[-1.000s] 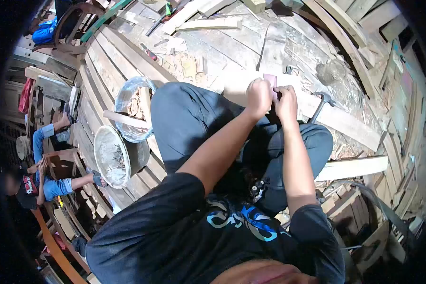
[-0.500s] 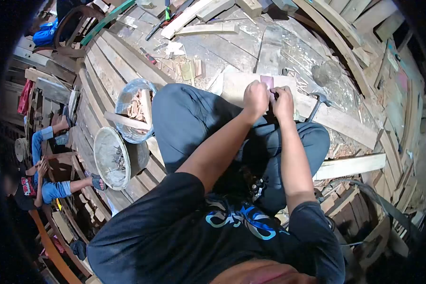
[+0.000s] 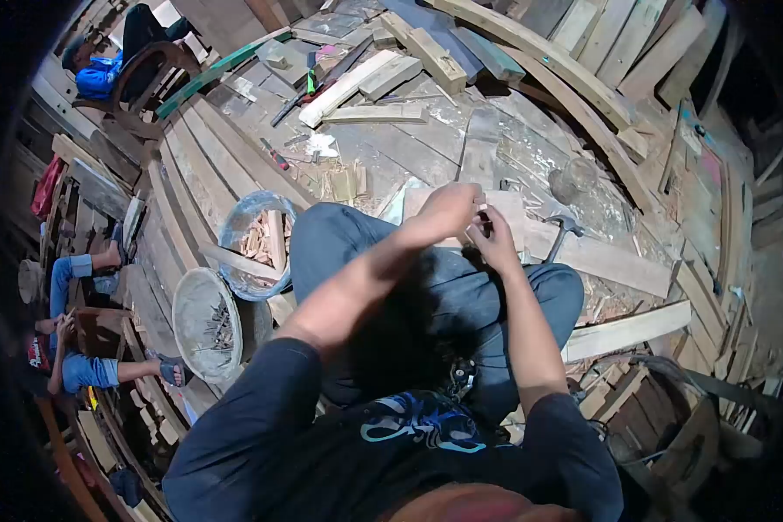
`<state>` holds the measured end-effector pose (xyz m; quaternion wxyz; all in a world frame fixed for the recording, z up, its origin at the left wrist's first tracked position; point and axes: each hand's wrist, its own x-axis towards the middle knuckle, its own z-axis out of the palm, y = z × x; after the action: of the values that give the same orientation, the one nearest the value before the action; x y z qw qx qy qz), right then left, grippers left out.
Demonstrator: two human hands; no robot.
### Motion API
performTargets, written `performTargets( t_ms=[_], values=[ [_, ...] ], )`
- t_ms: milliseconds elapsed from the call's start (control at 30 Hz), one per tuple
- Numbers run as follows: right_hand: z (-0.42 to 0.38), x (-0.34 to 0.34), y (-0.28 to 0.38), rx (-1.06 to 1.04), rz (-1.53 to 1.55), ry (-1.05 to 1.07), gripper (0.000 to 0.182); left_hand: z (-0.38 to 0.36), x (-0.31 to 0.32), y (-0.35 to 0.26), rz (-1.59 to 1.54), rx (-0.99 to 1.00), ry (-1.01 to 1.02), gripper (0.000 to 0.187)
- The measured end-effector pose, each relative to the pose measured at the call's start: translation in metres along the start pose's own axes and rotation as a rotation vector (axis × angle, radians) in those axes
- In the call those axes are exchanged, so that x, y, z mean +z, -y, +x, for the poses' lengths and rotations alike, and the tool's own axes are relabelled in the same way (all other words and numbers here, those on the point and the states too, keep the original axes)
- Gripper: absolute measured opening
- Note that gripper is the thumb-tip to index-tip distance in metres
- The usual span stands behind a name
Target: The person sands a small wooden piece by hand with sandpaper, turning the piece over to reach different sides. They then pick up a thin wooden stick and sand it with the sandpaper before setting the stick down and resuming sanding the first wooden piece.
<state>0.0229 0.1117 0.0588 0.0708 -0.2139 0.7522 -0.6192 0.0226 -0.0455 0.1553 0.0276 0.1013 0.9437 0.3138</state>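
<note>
My left hand (image 3: 452, 210) is closed, its fingers pressed together beside my right hand. The fingers of my right hand (image 3: 496, 242) are pinched round something small. A little pale material shows between the two hands, too small to name. Both hands are over the near edge of a flat wooden block (image 3: 506, 209) in front of my crossed legs. To the right of the block lies a hammer (image 3: 564, 228), across a long plank (image 3: 613, 259).
Left of my knee stand a blue-rimmed bucket (image 3: 228, 242) with wood scraps and a pale bucket (image 3: 181, 326) with thin dark pieces. Timber (image 3: 365, 87) and tools lie ahead. A person (image 3: 91, 370) sits far left; another person's dark clothing (image 3: 143, 35) shows upper left.
My left hand has shifted left and its arm is raised. Both hands are lower in view. The purple piece seen by my fingers no longer shows. The view has tilted.
</note>
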Motion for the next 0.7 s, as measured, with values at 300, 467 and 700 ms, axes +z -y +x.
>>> performTargets(
  t_ms=[300, 467, 700],
  values=[
    [0.000, 0.011, 0.006, 0.174, 0.383, 0.039, 0.020, -0.020, -0.006, 0.039, -0.166, 0.132, 0.091, 0.017],
    [0.006, 0.010, -0.005, 0.109, 0.338, -0.076, 0.012, -0.012, -0.006, 0.044, -0.102, 0.091, 0.099, 0.019],
    [0.015, 0.008, -0.015, 0.166, 0.362, -0.140, 0.011, -0.013, -0.011, 0.043, -0.078, 0.074, -0.018, 0.017]
  ],
)
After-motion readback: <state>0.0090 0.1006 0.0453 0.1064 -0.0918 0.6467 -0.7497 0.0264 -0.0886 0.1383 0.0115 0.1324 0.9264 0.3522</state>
